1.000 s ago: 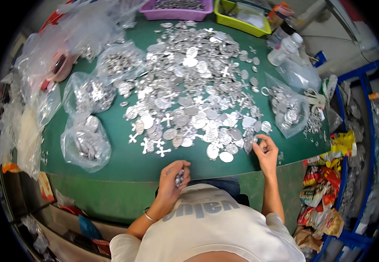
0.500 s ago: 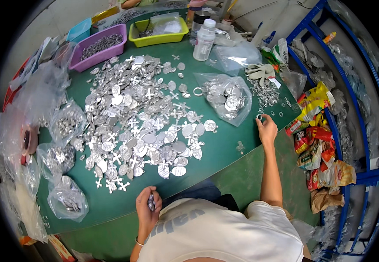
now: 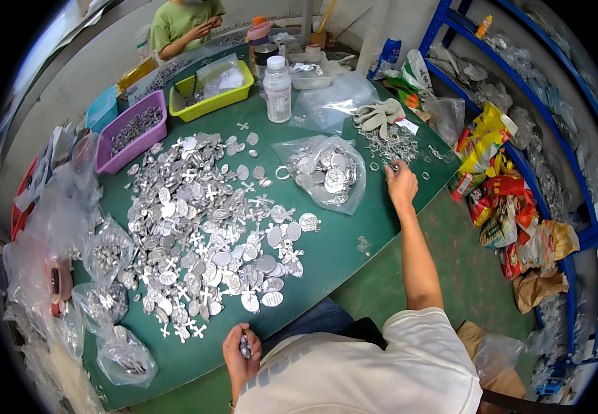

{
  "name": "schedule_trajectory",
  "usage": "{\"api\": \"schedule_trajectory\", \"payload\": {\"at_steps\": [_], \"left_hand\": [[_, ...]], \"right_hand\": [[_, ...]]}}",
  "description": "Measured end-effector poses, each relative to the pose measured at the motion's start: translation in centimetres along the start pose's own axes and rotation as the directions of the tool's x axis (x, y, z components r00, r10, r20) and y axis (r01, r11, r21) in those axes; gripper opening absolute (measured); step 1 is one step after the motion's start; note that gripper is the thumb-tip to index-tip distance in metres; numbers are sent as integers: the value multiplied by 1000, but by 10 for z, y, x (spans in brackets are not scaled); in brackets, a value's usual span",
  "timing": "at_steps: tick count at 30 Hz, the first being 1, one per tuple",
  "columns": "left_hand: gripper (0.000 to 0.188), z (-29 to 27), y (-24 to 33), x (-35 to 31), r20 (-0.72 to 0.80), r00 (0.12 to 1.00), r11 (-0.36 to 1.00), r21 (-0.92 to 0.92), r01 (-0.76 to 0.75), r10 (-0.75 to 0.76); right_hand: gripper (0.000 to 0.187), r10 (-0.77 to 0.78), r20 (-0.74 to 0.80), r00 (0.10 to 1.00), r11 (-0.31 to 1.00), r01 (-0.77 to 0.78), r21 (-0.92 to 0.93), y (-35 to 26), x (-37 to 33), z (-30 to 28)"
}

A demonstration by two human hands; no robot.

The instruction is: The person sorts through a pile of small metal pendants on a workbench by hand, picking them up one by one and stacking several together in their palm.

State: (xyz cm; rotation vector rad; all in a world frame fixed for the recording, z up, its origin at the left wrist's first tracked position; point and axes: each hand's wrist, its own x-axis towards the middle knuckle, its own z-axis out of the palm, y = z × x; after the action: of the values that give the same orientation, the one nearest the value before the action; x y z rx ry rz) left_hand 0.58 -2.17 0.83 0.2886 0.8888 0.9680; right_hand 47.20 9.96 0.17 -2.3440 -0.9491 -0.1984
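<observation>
My left fingers (image 3: 233, 337) partly hide their metal pieces (image 3: 245, 347); the dark bit (image 3: 395, 165) between my right fingers (image 3: 405, 172) is too small to tell.

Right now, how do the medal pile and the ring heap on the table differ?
The medal pile spreads wide over the green table, while the ring heap is much smaller. The medal pile has flat ovals and crosses; the ring heap has small ring-like pieces. The right hand is close to the ring heap, not to the medal pile. Both look silvery.
</observation>
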Motion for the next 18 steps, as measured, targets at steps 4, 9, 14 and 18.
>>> {"api": "schedule_trajectory", "payload": {"at_steps": [4,9,14,18], "left_hand": [[21,2,-1,2,-17,1000,1000,15,13,-12],[20,6,-3,5,1,1000,997,67,22,-22],[21,5,-5,4,17,1000,999,41,14,-15],[21,5,-4,3,23,999,999,44,26,-27]], "right_hand": [[22,37,56,998,999,-36,-14,18,-8,-21],[14,-51,96,994,999,52,-8,26,-18,-20],[11,-64,-6,998,998,64,-15,32,-10,-5],[12,42,-56,998,999,-43,-25,27,2,-11]]}}
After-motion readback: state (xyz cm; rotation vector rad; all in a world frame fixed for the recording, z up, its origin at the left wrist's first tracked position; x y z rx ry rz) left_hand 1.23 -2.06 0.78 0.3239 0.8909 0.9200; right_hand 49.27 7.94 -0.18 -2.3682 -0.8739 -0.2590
